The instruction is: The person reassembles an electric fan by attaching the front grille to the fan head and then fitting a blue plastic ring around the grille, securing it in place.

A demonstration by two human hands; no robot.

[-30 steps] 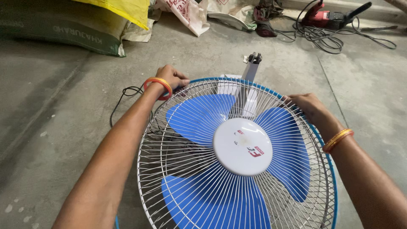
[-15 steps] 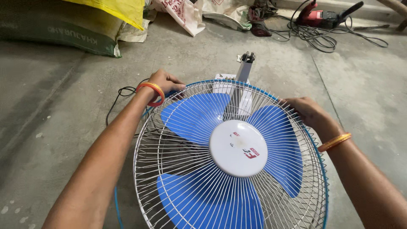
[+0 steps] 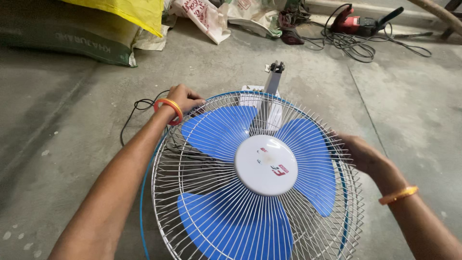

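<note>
The fan [image 3: 255,178] occupies the lower centre of the frame on rough concrete: a round wire-spoke grille [image 3: 192,192] over three glossy blue blades [image 3: 219,130] and a smooth white hub cap [image 3: 266,164]. The left hand [image 3: 185,98] curls its fingers over the upper-left grille rim. The right hand [image 3: 358,153] clasps the right rim.

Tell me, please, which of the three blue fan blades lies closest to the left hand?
The upper-left blade, just below the left hand gripping the wire guard; the right blade lies by the right hand, the third nearest the camera.
</note>
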